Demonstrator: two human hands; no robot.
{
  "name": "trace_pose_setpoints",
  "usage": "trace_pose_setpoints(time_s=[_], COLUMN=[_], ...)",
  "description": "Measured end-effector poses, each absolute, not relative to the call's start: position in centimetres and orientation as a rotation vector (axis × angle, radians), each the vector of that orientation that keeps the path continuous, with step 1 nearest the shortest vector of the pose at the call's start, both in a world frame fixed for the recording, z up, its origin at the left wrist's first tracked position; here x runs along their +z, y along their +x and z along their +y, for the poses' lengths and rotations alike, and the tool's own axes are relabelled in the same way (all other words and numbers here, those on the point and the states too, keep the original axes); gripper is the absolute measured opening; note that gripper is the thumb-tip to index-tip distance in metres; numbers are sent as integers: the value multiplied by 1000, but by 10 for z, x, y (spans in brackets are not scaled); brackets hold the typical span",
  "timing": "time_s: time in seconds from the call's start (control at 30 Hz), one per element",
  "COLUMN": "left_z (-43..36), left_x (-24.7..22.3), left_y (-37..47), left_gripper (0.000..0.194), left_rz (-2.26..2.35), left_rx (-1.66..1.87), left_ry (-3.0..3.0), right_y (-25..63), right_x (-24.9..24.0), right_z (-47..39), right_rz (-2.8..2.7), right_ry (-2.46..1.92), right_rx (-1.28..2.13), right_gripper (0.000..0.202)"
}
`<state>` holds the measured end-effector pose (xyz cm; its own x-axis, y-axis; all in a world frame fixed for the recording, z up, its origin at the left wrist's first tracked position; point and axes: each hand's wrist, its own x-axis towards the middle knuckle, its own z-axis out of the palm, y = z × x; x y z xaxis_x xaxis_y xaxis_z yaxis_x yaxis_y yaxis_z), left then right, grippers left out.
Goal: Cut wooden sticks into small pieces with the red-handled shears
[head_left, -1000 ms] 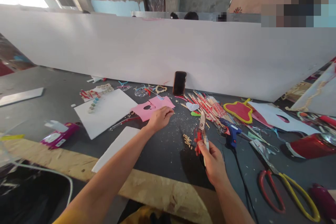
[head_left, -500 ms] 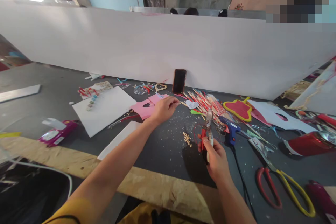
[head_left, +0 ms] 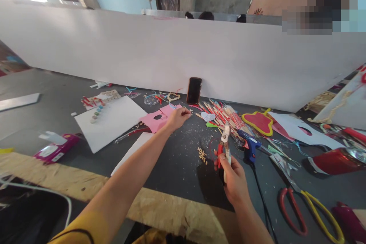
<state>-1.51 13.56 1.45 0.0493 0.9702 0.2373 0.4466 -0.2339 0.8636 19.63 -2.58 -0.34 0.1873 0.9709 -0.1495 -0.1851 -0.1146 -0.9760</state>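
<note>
"Pruners (head_left: 224,142): state location and handling."

"Right of centre in the frame, blades pointing up, above the worktop (head_left: 177,167). Likely moderate in weight, stiff and not fragile; the handles may slip if gripped loosely. Recommended grip: both handles, low down, fingers clear of the blades."

"Right hand (head_left: 234,177): condition?"

"Closed around the handles, at lower right of centre. Short wooden pieces (head_left: 202,155) lie just left of it; the glue gun (head_left: 251,148) lies to its right."

"Left hand (head_left: 179,118): condition?"

"Near frame centre, thumb and fingertips together. Whether a small item is pinched there, I cannot tell. Nearest objects: the pink sheet (head_left: 151,120), to its left, probably light and easily creased, and the sticks (head_left: 221,113), to its right, probably light and rigid."
</note>
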Motion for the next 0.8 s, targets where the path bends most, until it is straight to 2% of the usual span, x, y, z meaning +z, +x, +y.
trace_pose_setpoints(time_s=[0.27, 0.4, 0.53, 0.73, 0.8], left_z=[163, 174, 180, 198, 210], left_x=[-7, -17, -22, -2, 12], left_y=[7, 18, 16, -9, -23], left_gripper=[4, 26, 27, 26, 31], left_rz=[1554, 1542, 1506, 1489, 1506], left_rx=[990, 937, 961, 1102, 1159], left_ry=[1860, 1837, 1746, 1526, 1438], right_y=[195, 196, 197, 198, 198], right_x=[1, -2, -4, -1, -2], right_z=[-28, -29, -28, -28, -28], right_rz=[-926, -940, -932, -948, -966], right_ry=[-1287, -1288, -1305, -1367, -1397], right_rx=[1233, 1245, 1249, 1266, 1255], right_gripper=[37, 33, 30, 31, 31])
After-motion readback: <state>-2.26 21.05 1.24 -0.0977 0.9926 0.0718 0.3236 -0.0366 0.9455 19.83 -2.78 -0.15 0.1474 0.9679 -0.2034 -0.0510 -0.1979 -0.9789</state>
